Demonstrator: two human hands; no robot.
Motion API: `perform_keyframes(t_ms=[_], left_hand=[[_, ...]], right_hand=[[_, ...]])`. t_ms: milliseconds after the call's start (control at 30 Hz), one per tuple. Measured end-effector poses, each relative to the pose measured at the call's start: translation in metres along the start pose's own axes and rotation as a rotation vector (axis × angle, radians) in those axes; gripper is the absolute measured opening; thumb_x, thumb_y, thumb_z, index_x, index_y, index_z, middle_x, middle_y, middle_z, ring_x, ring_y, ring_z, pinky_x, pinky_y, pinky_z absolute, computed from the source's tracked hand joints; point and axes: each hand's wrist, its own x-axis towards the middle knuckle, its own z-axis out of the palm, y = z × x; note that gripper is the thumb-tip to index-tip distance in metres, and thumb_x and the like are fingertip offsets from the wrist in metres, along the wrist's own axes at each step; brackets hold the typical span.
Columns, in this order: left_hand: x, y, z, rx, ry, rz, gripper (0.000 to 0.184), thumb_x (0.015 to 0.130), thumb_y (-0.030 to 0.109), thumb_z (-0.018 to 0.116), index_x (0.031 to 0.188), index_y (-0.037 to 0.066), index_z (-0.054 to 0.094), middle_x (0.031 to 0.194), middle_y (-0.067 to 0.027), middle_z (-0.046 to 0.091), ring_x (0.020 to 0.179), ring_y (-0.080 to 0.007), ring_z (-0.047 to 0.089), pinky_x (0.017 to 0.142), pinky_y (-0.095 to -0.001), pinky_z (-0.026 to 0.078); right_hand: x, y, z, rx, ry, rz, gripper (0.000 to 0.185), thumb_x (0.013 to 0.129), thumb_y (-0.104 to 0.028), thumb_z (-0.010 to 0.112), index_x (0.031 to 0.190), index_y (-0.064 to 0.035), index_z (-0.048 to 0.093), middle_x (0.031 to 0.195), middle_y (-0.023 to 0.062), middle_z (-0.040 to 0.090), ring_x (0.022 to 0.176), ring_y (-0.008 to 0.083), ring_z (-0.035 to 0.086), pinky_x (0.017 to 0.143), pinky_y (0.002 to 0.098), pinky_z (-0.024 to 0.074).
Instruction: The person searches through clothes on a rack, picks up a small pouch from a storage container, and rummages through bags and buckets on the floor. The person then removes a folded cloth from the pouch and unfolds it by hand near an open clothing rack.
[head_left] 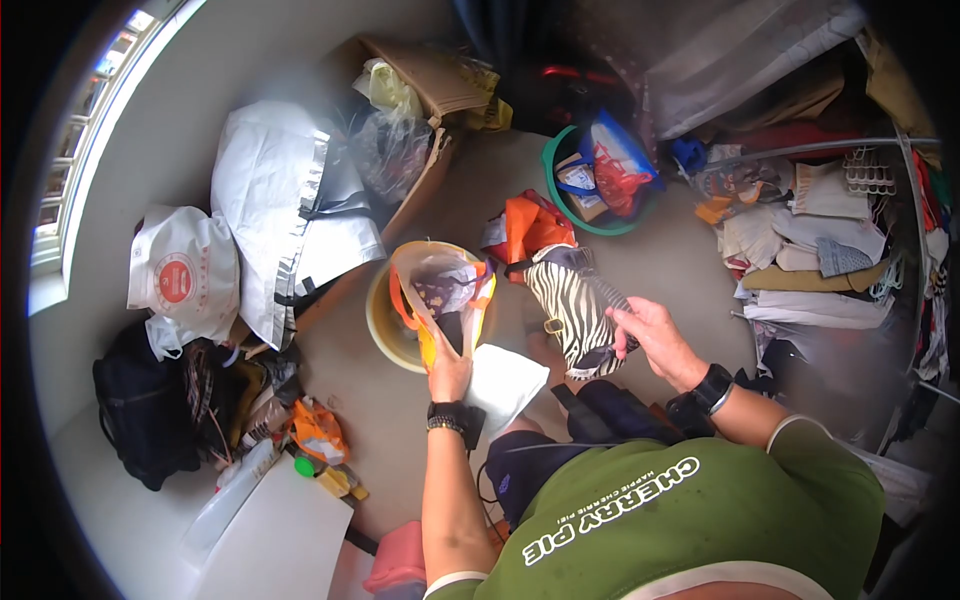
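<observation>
My left hand [448, 374] is closed on the near edge of an orange-and-white shopping bag [428, 328]. That bag stands open in a yellow basin [382, 335], with dark patterned cloth visible inside it. A white sheet-like thing [508, 384] lies by my left wrist; what it is, I cannot tell. My right hand [655, 340] grips a zebra-striped bag [568, 305] at its dark striped strap, thumb on top. The striped bag hangs beside the basin. Behind it lies an orange-red bag [535, 225].
A green basin [553, 180] holds packets and a small box. White sacks [265, 190] and a cardboard box [420, 75] stand at the left. Folded clothes [820, 240] fill a rack at the right. A black bag [148, 410] sits by the left wall.
</observation>
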Motion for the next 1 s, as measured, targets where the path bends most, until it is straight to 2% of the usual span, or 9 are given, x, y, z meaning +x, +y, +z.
perform_keyframes(t_ms=[100, 400, 467, 633, 733, 800, 867, 900, 1000], left_hand=[[-0.039, 0.031, -0.017, 0.143, 0.067, 0.002, 0.078, 0.075, 0.014, 0.055, 0.146, 0.012, 0.022, 0.099, -0.0316, 0.061, 0.095, -0.0439, 0.06, 0.082, -0.0454, 0.048], [-0.106, 0.006, 0.001, 0.156, 0.11, -0.009, 0.078, 0.079, 0.018, 0.054, 0.147, 0.016, 0.015, 0.083, -0.0252, 0.065, 0.078, -0.0444, 0.061, 0.071, -0.0516, 0.047], [-0.11, 0.005, 0.004, 0.112, 0.121, 0.058, 0.077, 0.079, 0.014, 0.052, 0.147, 0.017, 0.017, 0.077, -0.0235, 0.064, 0.074, -0.0432, 0.061, 0.067, -0.0508, 0.047], [-0.128, 0.0, 0.0, 0.009, 0.103, 0.211, 0.072, 0.08, 0.008, 0.05, 0.147, 0.018, 0.022, 0.074, -0.0208, 0.063, 0.067, -0.0406, 0.061, 0.06, -0.0477, 0.047], [-0.147, -0.005, -0.002, 0.022, 0.054, 0.274, 0.07, 0.081, 0.008, 0.05, 0.146, 0.018, 0.025, 0.072, -0.0207, 0.062, 0.064, -0.0396, 0.06, 0.058, -0.0469, 0.047], [-0.162, -0.004, -0.001, 0.083, -0.019, 0.307, 0.069, 0.082, 0.008, 0.051, 0.145, 0.019, 0.027, 0.07, -0.0203, 0.062, 0.062, -0.0387, 0.06, 0.056, -0.0466, 0.048], [-0.173, 0.0, 0.001, 0.166, -0.119, 0.336, 0.068, 0.082, 0.009, 0.052, 0.145, 0.021, 0.028, 0.068, -0.0192, 0.061, 0.059, -0.0376, 0.06, 0.055, -0.0464, 0.048], [-0.176, -0.002, 0.005, 0.155, -0.061, 0.446, 0.066, 0.082, 0.009, 0.053, 0.143, 0.022, 0.031, 0.067, -0.0166, 0.061, 0.056, -0.0359, 0.06, 0.052, -0.0457, 0.048], [-0.187, 0.006, -0.001, 0.141, -0.122, 0.485, 0.064, 0.081, 0.008, 0.053, 0.141, 0.023, 0.036, 0.066, -0.0151, 0.062, 0.056, -0.0357, 0.06, 0.053, -0.0456, 0.048]], right_hand=[[0.0, -0.002, 0.001, 0.017, -0.003, -0.001, 0.02, 0.095, -0.015, 0.049, 0.098, 0.0035, 0.056, 0.061, 0.0046, 0.055, 0.05, 0.0109, 0.051, 0.048, 0.0236, 0.0431], [0.036, 0.024, 0.023, 0.029, -0.004, -0.079, 0.039, 0.096, -0.011, 0.045, 0.134, -0.0038, 0.045, 0.062, 0.0025, 0.054, 0.052, 0.0096, 0.05, 0.051, 0.023, 0.0444], [0.054, 0.038, 0.026, -0.101, -0.132, 0.011, 0.031, 0.096, -0.01, 0.042, 0.123, -0.0035, 0.056, 0.062, 0.0015, 0.054, 0.052, 0.0083, 0.05, 0.051, 0.0225, 0.0444], [0.082, 0.076, 0.054, -0.104, -0.051, 0.14, 0.027, 0.095, -0.019, 0.05, 0.108, 0.0002, 0.063, 0.061, -0.0012, 0.052, 0.051, 0.0064, 0.048, 0.049, 0.0209, 0.0416], [0.087, 0.082, 0.081, -0.246, -0.121, 0.213, 0.03, 0.094, -0.03, 0.054, 0.099, -0.0024, 0.066, 0.062, -0.003, 0.05, 0.051, 0.0049, 0.045, 0.048, 0.0201, 0.0397], [0.09, 0.095, 0.097, -0.345, -0.205, 0.193, 0.05, 0.088, -0.05, 0.057, 0.092, -0.0015, 0.066, 0.065, -0.0028, 0.05, 0.056, 0.0056, 0.046, 0.051, 0.0244, 0.0408], [0.083, 0.09, 0.113, -0.498, -0.187, 0.203, 0.06, 0.084, -0.057, 0.058, 0.092, 0.0021, 0.066, 0.071, 0.0014, 0.057, 0.063, 0.0099, 0.053, 0.059, 0.0291, 0.0461], [0.08, 0.084, 0.12, -0.544, -0.197, 0.217, 0.063, 0.081, -0.055, 0.062, 0.093, 0.0071, 0.064, 0.08, 0.0115, 0.065, 0.072, 0.0201, 0.062, 0.068, 0.0345, 0.0491], [0.098, 0.133, 0.116, -0.79, -0.213, 0.059, 0.054, 0.08, -0.046, 0.064, 0.093, 0.0063, 0.065, 0.085, 0.0189, 0.067, 0.079, 0.0288, 0.066, 0.073, 0.0375, 0.0494]])
